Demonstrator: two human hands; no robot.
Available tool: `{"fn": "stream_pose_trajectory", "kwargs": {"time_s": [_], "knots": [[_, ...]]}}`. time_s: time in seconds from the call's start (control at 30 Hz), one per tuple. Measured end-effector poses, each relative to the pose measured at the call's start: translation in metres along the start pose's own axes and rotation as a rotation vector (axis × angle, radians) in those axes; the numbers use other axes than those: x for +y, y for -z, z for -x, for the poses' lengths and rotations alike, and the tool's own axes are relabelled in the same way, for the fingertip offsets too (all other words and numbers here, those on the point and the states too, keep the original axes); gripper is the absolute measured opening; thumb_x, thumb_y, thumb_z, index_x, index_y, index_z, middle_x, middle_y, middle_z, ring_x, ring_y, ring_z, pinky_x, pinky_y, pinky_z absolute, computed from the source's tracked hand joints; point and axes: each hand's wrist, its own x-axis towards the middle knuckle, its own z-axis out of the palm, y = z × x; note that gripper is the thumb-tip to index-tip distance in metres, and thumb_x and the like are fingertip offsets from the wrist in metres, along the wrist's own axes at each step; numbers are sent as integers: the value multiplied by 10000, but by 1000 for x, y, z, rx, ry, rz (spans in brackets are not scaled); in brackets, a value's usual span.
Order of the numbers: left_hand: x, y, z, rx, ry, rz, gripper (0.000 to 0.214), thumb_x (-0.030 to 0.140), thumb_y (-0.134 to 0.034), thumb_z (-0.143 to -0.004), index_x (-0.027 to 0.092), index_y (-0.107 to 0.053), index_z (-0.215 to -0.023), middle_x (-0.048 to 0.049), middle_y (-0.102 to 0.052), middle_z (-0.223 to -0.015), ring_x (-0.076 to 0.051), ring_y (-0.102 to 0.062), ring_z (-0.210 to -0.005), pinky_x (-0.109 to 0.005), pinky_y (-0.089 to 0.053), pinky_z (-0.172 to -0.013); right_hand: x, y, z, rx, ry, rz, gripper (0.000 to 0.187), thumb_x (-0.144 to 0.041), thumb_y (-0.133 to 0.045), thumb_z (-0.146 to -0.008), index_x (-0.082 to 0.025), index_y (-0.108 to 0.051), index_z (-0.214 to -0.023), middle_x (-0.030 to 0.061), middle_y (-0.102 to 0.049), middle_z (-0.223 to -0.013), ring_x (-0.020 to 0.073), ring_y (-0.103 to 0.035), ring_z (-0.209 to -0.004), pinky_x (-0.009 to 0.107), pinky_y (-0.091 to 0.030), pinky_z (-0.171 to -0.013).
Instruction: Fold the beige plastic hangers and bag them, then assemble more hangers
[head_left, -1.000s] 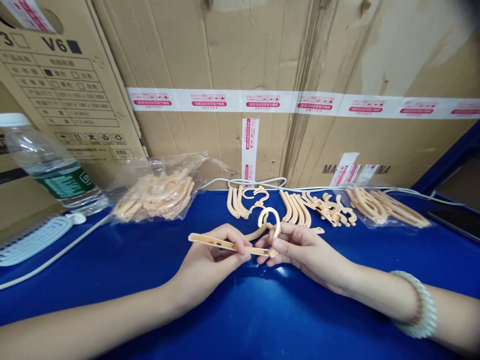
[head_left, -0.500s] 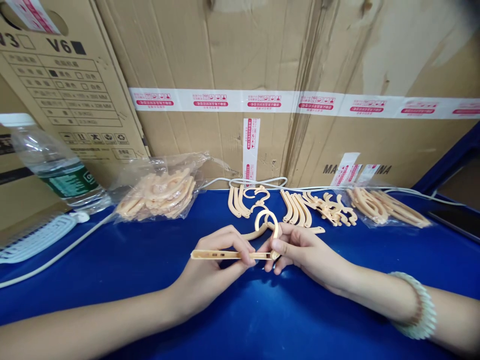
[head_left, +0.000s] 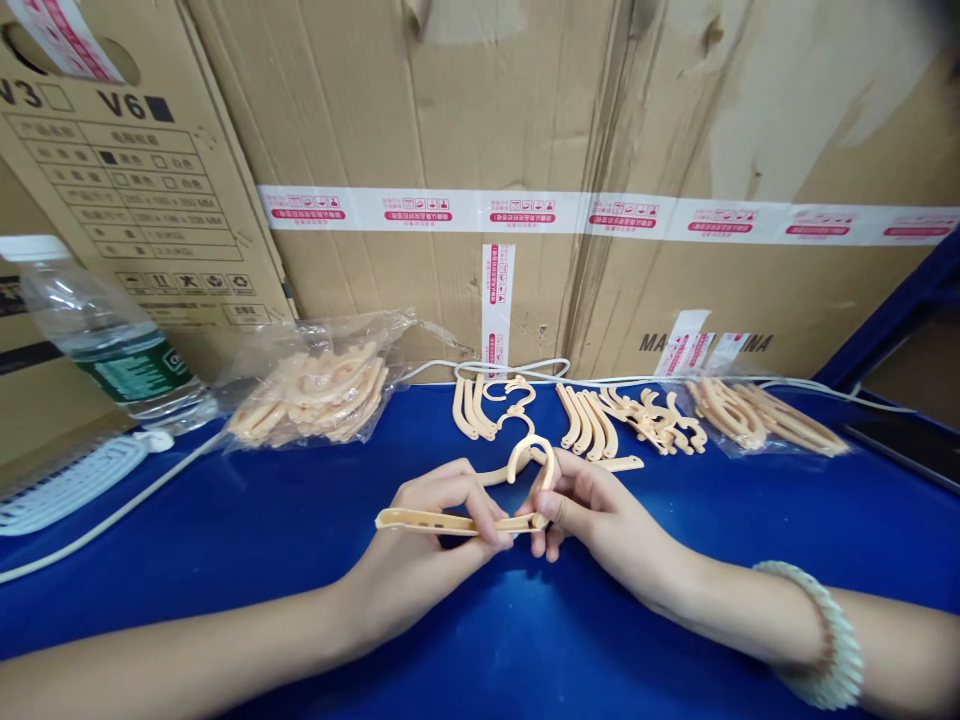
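Observation:
Between finger and thumb, my left hand (head_left: 435, 540) is closed on a beige plastic hanger arm (head_left: 405, 520), held nearly level with its hollow side showing. My right hand (head_left: 592, 500) pinches a matching hanger hook (head_left: 551, 465) by its base, its curve upward. Hook base and arm end meet at my right fingertips; whether they are locked together I cannot tell. Just behind my hands, another hanger arm (head_left: 491, 477) and a hook (head_left: 517, 420) lie on the blue table, partly hidden. Another arm piece (head_left: 622, 463) rests behind my right hand.
Loose hanger arms (head_left: 589, 420) and a pile of hooks (head_left: 660, 420) lie at the back. Bagged parts sit left (head_left: 307, 395) and right (head_left: 765, 410). A water bottle (head_left: 112, 350), a white brush (head_left: 75, 485), a cable (head_left: 135, 510) and a dark phone (head_left: 907, 450) surround them. Cardboard (head_left: 420, 290) stands behind.
The held hook and arm have sunk slightly in view, and the arm has tilted, showing more of its hollow side. Both hands keep their grip. The camera view has shifted a little.

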Motion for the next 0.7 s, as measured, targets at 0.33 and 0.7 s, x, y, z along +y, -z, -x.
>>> {"fn": "stream_pose_trajectory", "kwargs": {"time_s": [0.33, 0.7], "knots": [[6, -4, 2, 1, -37, -76, 196, 218, -689, -750, 190, -589, -584, -4, -595, -683, -164, -591, -701, -264, -442, -596, 0, -5, 1, -4, 48, 130, 345, -464, -638, -835, -205, -422, -765, -40, -559, -619, 114, -616, -541, 215, -440, -510], [3, -6, -4, -4, 249, 411, 274, 200, -724, -714, 186, -472, -820, 57, -529, -755, -62, -531, -583, -185, -471, -544, -8, -7, 4, 55, 62, 115, 363, -485, -725, -766, -176, -537, -743, -43, -515, -630, 63, -471, -511, 172, -419, -454]]}}
